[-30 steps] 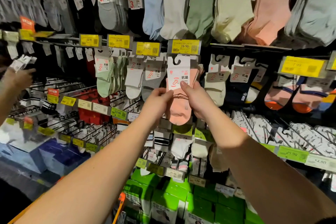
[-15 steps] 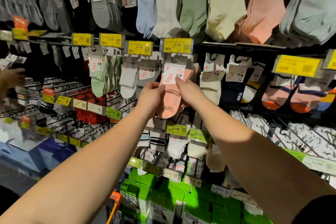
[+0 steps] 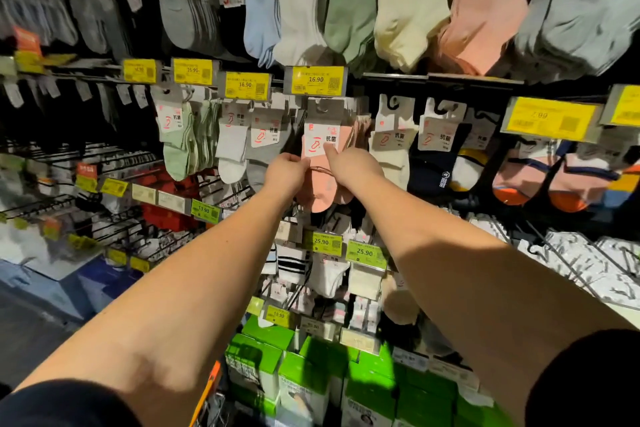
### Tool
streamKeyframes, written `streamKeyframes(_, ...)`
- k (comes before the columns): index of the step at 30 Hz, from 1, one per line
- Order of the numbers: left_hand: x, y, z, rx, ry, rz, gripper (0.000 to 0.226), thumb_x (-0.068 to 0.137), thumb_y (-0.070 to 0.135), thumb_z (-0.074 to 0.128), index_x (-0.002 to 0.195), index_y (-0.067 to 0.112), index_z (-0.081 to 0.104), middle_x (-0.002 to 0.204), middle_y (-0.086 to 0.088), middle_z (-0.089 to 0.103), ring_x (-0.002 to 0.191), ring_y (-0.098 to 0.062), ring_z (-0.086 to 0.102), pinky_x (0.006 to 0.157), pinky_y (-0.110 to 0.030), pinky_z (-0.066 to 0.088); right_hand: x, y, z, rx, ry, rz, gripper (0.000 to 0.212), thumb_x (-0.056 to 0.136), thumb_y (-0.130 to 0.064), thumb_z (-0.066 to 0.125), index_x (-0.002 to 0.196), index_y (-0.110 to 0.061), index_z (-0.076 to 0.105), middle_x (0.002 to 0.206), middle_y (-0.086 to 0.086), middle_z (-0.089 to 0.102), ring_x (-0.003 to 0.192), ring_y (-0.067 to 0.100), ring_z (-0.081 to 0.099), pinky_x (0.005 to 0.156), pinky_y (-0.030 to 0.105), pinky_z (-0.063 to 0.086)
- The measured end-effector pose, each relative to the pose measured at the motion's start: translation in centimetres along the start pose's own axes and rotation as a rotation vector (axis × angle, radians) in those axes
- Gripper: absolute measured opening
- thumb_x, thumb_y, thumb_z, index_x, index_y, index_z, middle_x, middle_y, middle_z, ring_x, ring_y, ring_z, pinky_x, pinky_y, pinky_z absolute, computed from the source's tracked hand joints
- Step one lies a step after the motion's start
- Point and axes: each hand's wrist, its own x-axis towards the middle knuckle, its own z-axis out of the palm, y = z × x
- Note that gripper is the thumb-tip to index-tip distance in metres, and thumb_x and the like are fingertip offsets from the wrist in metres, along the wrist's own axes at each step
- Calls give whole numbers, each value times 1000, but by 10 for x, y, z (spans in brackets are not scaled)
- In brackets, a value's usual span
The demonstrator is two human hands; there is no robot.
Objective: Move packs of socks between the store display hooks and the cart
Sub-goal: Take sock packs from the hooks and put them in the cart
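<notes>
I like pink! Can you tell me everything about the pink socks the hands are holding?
The pink sock pack is soft knit fabric with a white card label printed in red, hanging upright under the 16.90 price tag. The left hand pinches its left edge; the right hand holds the right side, thumb on the label.

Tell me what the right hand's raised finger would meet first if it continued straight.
Probably the white label of the pink sock pack; the right hand seems already there, though depth is unclear.
</notes>
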Motion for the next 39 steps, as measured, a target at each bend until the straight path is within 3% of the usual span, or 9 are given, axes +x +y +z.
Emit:
streamKeyframes(7,-40,-21,-7,8,80,-15,36,99,40,53,107,6,63,105,-11,70,98,-29,66,86,-36,52,-50,38,3,39,-25,-99,76,100,-67,26,127,-4,60,114,13,65,105,33,63,77,36,49)
streamKeyframes(13,-123,-50,-10,96,53,46,24,101,34,49,105,15,62,97,-8,66,99,-31,61,77,-36,42,-145,106,12,214,-47,-125,37,103,-50,40,90,-18,54,89,5,62,91,27,59,70,33,41)
streamKeyframes(19,-236,-107,13,206,-328,44,14,99,27,54,99,17,63,93,-6,64,94,-25,61,74,-30,39,-276,187,61,222,-196,35,19,105,-21,45,102,-16,63,93,5,62,91,27,60,71,30,43)
streamKeyframes(24,-330,-168,42,307,-683,38,14,96,30,54,97,20,64,99,-9,68,93,-20,61,82,-27,46,-395,269,118,188,-321,171,17,100,-32,55,104,-21,67,82,-11,57,90,17,56,66,28,39)
streamKeyframes(27,-382,-191,67,439,-837,83,22,100,24,56,107,7,68,108,-19,70,103,-29,65,81,-31,45,-470,311,122,121,-346,252,23,99,-32,56,115,-20,67,109,0,66,107,24,60,86,34,40)
streamKeyframes(31,-446,-200,104,448,-1021,118,18,97,26,55,96,12,66,98,-12,68,93,-22,60,84,-31,45,-553,368,121,223,-371,425,8,100,-33,58,93,-35,62,89,-9,62,84,9,58,80,26,39)
streamKeyframes(33,-478,-203,128,523,-1086,187,15,100,15,56,100,6,68,99,-15,69,95,-22,61,83,-28,39,-586,398,116,185,-408,529,23,102,-29,56,122,-23,64,120,3,65,109,18,62,90,27,42)
streamKeyframes(35,-508,-198,153,548,-1103,266,16,98,14,59,103,3,70,102,-17,71,94,-22,63,81,-28,37,-616,426,106,223,-381,634,36,102,-26,55,137,-16,58,138,6,58,128,21,54,95,23,37)
streamKeyframes(39,-554,-171,216,610,-1278,373,18,101,21,54,106,10,67,97,-6,67,97,-22,64,82,-28,42,-660,477,81,205,-218,705,35,99,-36,56,130,-21,64,122,-6,61,118,16,59,89,13,35)
